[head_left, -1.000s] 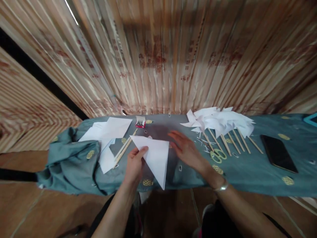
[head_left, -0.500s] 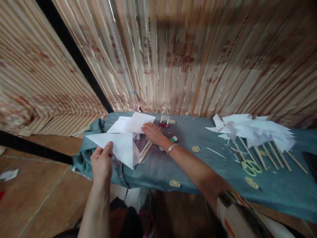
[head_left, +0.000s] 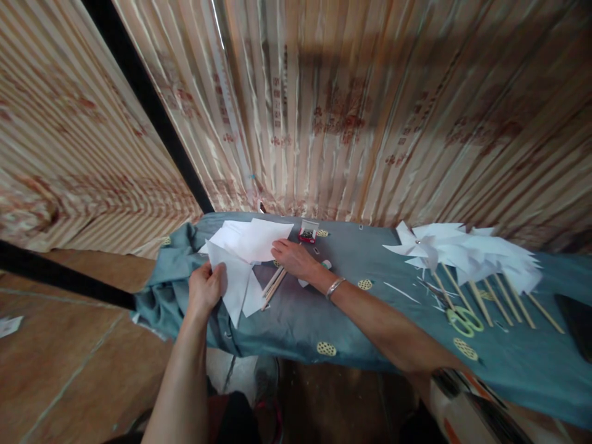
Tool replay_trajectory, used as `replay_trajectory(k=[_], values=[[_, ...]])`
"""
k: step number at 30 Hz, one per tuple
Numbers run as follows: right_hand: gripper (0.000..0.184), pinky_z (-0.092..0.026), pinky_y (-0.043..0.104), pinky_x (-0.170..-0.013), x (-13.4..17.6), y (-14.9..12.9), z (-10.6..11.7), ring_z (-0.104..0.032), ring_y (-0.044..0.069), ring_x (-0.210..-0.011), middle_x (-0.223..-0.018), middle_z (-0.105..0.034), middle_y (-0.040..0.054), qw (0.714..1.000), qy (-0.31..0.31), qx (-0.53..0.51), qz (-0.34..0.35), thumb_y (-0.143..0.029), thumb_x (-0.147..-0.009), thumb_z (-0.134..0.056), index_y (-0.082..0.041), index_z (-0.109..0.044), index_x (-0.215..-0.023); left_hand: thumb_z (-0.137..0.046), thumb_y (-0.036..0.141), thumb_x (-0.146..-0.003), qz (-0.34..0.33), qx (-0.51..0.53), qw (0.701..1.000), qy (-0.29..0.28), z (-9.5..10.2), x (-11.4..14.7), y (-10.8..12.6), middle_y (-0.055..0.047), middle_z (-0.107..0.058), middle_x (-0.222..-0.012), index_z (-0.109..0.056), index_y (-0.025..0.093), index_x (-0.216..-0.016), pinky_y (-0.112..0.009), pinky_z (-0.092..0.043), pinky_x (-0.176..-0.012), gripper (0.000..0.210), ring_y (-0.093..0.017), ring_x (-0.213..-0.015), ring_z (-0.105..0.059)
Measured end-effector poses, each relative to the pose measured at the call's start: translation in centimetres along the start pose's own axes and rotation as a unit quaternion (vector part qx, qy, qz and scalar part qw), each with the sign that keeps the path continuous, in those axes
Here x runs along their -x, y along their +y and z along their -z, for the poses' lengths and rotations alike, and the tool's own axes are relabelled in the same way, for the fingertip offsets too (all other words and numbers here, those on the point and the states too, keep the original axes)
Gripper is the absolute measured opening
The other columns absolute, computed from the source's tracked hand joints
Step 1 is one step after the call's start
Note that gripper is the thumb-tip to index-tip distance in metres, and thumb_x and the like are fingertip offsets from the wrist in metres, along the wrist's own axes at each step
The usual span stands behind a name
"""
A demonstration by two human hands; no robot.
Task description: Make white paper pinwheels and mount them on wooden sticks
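My left hand (head_left: 206,287) pinches a folded white paper triangle (head_left: 231,277) between thumb and fingers, its long point hanging toward the front edge. My right hand (head_left: 296,259) has its fingers closed at the right corner of a white paper sheet (head_left: 266,240), which overlaps other sheets (head_left: 226,233). Under and beside the triangle lies another white paper piece (head_left: 253,296). Several thin wooden sticks (head_left: 274,288) rest just in front of my right hand. Partly hidden by that hand is a white and green glue stick (head_left: 326,265).
A small open red box of tacks (head_left: 308,232) stands behind my right hand. At right lie several white paper pinwheels (head_left: 472,253) on sticks, green-handled scissors (head_left: 465,322), paper strips (head_left: 401,292) and a dark flat object (head_left: 576,324). A striped curtain (head_left: 324,111) hangs behind the cloth-covered table (head_left: 351,320).
The triangle in my left hand has turned, its point now facing the front edge, and it has moved closer to the sheets. My right hand has shifted slightly toward the sheet's edge.
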State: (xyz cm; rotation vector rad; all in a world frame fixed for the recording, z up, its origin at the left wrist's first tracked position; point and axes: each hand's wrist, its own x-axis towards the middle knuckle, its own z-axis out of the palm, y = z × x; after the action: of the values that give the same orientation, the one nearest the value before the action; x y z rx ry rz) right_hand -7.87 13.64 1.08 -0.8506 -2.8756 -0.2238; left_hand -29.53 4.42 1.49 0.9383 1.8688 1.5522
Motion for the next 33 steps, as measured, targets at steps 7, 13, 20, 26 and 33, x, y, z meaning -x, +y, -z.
replay_trajectory(k=[7,13,20,26,33], values=[[0.014,-0.046,0.035,-0.098,0.1,-0.9,-0.3,-0.054,0.023,-0.109,-0.109,-0.062,0.0151,0.999,0.03,-0.009,0.033,-0.007,-0.093,-0.049,-0.008,-0.062,-0.098,-0.065,0.028,-0.059,0.04,0.078,0.995,0.035,2.1,0.2,1.3,-0.001,-0.064,-0.057,-0.062,0.017,-0.07,-0.027,-0.047,-0.053,0.015,-0.018,-0.055,-0.058],[0.019,-0.047,0.035,-0.099,-0.1,-3.7,-0.7,-0.053,0.021,-0.113,-0.114,-0.062,0.0139,0.995,0.05,-0.026,0.079,-0.009,-0.096,-0.044,-0.01,-0.061,-0.103,-0.064,0.015,-0.06,0.078,0.214,0.973,0.048,2.0,0.5,2.1,0.002,-0.065,-0.059,-0.057,0.019,-0.065,-0.029,-0.053,-0.062,0.01,-0.019,-0.065,-0.063],[0.028,-0.046,0.035,-0.102,2.4,-5.3,0.9,-0.05,0.023,-0.124,-0.127,-0.057,0.0176,0.996,0.061,-0.049,0.054,-0.01,-0.097,-0.039,-0.005,-0.057,-0.118,-0.071,0.023,-0.055,0.089,0.167,0.982,0.0,-0.8,1.5,1.5,0.0,-0.067,-0.06,-0.065,0.016,-0.068,-0.025,-0.046,-0.049,0.016,-0.017,-0.055,-0.059],[0.042,-0.045,0.04,-0.106,14.8,-2.9,2.7,-0.052,0.024,-0.125,-0.134,-0.057,0.0176,0.975,0.094,-0.137,-0.145,-0.009,-0.092,-0.041,-0.009,-0.052,-0.132,-0.079,0.027,-0.052,0.049,0.11,0.992,-0.038,-0.8,3.8,2.8,0.002,-0.067,-0.06,-0.069,0.015,-0.072,-0.02,-0.039,-0.046,0.025,-0.011,-0.052,-0.053],[0.035,-0.05,0.038,-0.096,30.4,5.2,4.0,-0.065,0.024,-0.107,-0.115,-0.07,0.0138,0.85,0.122,-0.023,-0.511,-0.017,-0.092,-0.04,-0.013,-0.066,-0.115,-0.083,0.036,-0.049,0.167,0.185,0.934,-0.255,-9.2,12.3,3.9,-0.001,-0.068,-0.062,-0.067,0.017,-0.077,-0.027,-0.048,-0.048,0.037,-0.019,-0.054,-0.064]])
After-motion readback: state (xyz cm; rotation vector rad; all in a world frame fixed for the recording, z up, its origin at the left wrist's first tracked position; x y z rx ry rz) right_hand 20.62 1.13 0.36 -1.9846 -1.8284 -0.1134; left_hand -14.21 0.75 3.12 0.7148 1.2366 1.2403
